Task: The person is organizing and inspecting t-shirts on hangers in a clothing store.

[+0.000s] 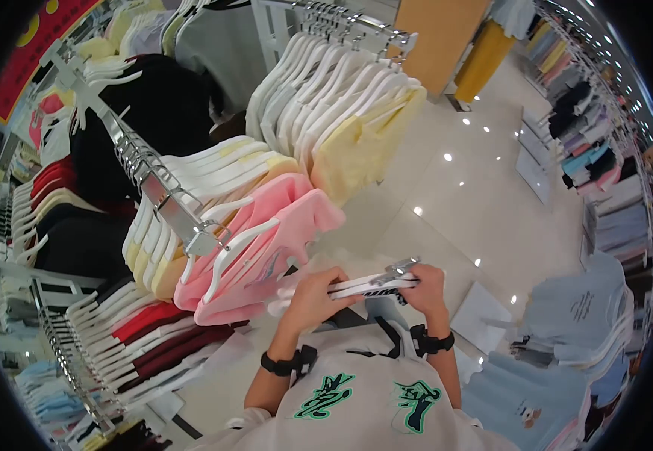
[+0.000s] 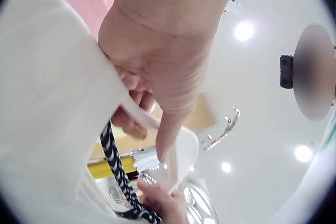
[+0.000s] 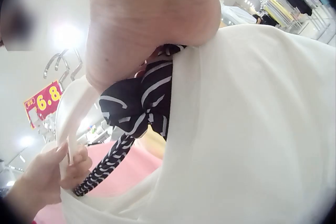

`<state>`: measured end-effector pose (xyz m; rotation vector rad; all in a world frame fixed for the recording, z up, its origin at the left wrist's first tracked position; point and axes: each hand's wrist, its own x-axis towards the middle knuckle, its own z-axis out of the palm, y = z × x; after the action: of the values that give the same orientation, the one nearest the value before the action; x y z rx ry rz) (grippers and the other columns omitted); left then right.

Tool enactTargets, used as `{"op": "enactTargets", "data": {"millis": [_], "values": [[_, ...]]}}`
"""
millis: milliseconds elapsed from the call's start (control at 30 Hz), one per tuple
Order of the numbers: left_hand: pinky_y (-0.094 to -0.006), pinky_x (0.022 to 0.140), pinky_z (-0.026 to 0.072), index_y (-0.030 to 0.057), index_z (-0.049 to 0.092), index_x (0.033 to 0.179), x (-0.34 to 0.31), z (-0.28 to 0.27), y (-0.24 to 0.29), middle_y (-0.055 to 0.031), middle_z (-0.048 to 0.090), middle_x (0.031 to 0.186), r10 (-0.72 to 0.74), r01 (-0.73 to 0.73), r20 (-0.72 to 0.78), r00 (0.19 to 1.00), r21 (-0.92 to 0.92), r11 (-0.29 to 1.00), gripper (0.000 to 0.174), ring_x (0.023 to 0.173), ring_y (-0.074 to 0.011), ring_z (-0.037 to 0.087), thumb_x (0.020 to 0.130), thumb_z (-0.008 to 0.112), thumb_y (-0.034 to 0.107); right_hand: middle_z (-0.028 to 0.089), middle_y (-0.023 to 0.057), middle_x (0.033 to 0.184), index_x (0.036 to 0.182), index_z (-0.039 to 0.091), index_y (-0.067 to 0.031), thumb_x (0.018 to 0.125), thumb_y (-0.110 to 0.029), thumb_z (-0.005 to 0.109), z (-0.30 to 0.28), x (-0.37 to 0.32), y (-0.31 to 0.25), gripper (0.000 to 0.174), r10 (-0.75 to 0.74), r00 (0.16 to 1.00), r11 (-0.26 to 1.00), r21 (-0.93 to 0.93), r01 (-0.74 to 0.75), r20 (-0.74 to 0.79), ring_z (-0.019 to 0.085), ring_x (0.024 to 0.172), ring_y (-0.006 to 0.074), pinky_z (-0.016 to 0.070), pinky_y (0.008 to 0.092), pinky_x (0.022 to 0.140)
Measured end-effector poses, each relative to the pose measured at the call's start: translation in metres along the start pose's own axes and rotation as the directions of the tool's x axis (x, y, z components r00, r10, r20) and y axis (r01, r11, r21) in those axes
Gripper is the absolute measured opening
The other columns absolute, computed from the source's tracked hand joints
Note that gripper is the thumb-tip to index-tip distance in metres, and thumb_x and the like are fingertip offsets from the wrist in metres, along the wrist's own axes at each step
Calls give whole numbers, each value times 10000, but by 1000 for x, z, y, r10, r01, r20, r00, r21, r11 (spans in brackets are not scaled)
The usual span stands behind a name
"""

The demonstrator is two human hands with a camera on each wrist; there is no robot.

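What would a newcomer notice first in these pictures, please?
At the bottom centre of the head view, the left hand and right hand grip a bundle of white hangers with a white garment with striped trim. Left of them, pink shirts hang from a chrome rail, pale yellow shirts beyond.

Black straps on both wrists

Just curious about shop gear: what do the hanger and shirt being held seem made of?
The hanger is likely plastic: smooth, glossy white, moulded. The shirt looks like soft matte white cloth, maybe cotton knit; it folds and drapes. Its striped trim looks knitted.
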<state>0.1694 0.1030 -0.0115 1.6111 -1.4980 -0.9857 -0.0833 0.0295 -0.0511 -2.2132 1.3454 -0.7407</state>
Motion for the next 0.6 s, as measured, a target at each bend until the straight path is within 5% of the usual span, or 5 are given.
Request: {"op": "enactTargets", "data": {"millis": [167,300,400,467,600], "values": [[-365,872,515,69,665,1108,38,-32,-1,-113,716,983,120,-109,69,990,-145,983,478,952,-280,682,760,873,324,626,86,635,774,709,-43,597,-91,788,-53,49,39,200,150,989,978,148,-148,-5,612,576,259,503,343,583],[-406,1026,479,53,584,1332,70,-55,-2,-131,619,1336,119,-85,172,978,-192,978,691,1270,-260,573,780,856,368,664,35,710,829,714,-2,675,-49,814,-114,92,102,190,239,943,922,360,-144,-234,585,624,123,481,274,644],[-404,1086,444,37,520,1409,103,-9,-48,-148,539,1453,193,-81,437,878,-262,962,766,1358,-270,504,806,846,378,642,-9,705,807,703,6,738,-34,793,-160,122,119,120,359,896,792,593,-144,-261,553,614,99,450,260,613],[-396,1135,397,22,492,1443,139,41,-67,-157,521,1480,-84,108,514,854,-16,994,801,1373,-280,488,825,844,391,633,-21,704,800,702,3,770,-36,785,-184,138,128,97,415,872,759,627,-174,-261,539,612,84,428,255,598],[-384,1148,381,25,483,1459,179,110,-17,-146,540,1467,-122,227,384,915,-242,943,767,1350,-283,510,861,822,364,618,-36,695,801,704,-7,834,-79,791,-199,154,185,118,469,856,718,659,-225,-219,502,604,50,369,248,563]]}}
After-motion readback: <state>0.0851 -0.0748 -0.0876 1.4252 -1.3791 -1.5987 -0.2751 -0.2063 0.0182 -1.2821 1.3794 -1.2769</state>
